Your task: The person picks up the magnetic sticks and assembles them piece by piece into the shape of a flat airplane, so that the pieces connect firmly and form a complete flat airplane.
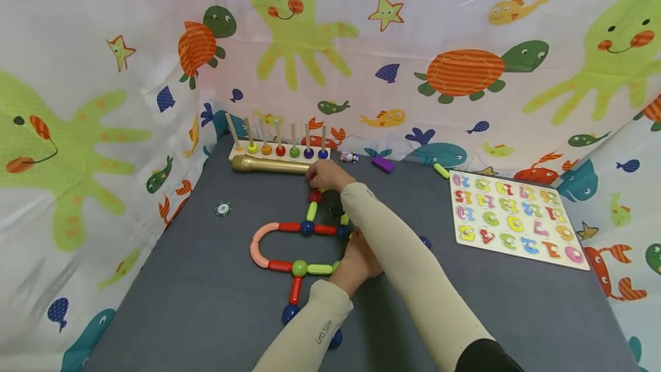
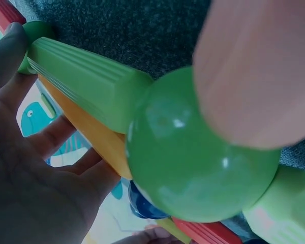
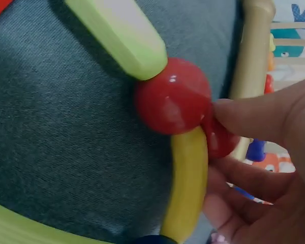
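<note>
Magnetic rods and balls form a figure on the grey tabletop, with a pink curved end [image 1: 255, 244] at its left. My left hand [image 1: 357, 258] is at its right side, where thumb and finger pinch a small green ball [image 2: 38, 31]. From there a light green rod [image 2: 89, 76] runs to a big green ball [image 2: 203, 147], an orange rod [image 2: 86, 119] beside it. Farther away, my right hand [image 1: 329, 175] pinches a red piece [image 3: 221, 138], partly hidden by thumb and fingers. It sits against a red ball [image 3: 173, 96] that joins a yellow curved rod [image 3: 187, 178].
A gold tube [image 1: 268, 165] lies before a peg board [image 1: 253, 152] at the back. A poker chip [image 1: 223, 209] is left, a purple block [image 1: 383, 164] behind. A number puzzle board [image 1: 516, 217] occupies the right. A printed sea-animal curtain [image 1: 330, 62] surrounds the table.
</note>
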Motion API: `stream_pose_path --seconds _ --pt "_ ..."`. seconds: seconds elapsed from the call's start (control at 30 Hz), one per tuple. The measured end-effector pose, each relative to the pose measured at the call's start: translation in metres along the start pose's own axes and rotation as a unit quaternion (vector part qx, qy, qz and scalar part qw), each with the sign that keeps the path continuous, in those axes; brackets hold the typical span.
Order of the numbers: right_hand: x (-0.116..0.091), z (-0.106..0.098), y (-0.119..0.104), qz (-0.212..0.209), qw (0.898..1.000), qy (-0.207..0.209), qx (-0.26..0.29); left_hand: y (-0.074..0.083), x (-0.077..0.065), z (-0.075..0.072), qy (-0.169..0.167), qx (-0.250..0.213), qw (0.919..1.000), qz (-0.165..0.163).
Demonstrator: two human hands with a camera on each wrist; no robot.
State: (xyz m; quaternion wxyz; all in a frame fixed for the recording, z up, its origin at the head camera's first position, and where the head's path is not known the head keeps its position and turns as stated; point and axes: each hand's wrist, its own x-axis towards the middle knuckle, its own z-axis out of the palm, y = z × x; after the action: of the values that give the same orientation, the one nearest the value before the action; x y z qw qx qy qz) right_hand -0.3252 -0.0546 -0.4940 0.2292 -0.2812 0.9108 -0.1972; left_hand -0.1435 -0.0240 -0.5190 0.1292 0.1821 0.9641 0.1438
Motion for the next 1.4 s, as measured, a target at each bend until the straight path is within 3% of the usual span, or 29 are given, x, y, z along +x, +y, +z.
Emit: stream_pose_path --seconds 0.1,0.27,0.5,0.73,1.07,1.4 --pt "-0.005 -0.001 0.01 -0.003 1.0 0.026 0.015 0.003 0.004 0.006 -0.013 0.002 0.9999 0.001" --pt "-0.018 -0.02 0.022 -0.018 0.993 0.081 0.083 0.009 0.005 0.005 -0.023 0.06 0.9978 0.014" --pt "-0.048 -0.051 0.041 -0.03 0.98 0.11 0.162 0.001 0.003 0.008 -0.028 0.047 0.9982 0.024" --pt "-0.098 -0.066 0.071 -0.015 0.971 0.118 0.209 -0.005 0.005 0.004 -0.056 0.034 0.9977 0.02" --pt "-0.179 -0.055 0.114 0.001 0.951 0.146 0.274 0.0 0.005 -0.002 -0.071 0.018 0.997 0.026" --pt "-0.26 -0.032 0.15 0.049 0.937 0.185 0.292 0.015 0.01 -0.008 -0.081 0.016 0.9959 0.036"
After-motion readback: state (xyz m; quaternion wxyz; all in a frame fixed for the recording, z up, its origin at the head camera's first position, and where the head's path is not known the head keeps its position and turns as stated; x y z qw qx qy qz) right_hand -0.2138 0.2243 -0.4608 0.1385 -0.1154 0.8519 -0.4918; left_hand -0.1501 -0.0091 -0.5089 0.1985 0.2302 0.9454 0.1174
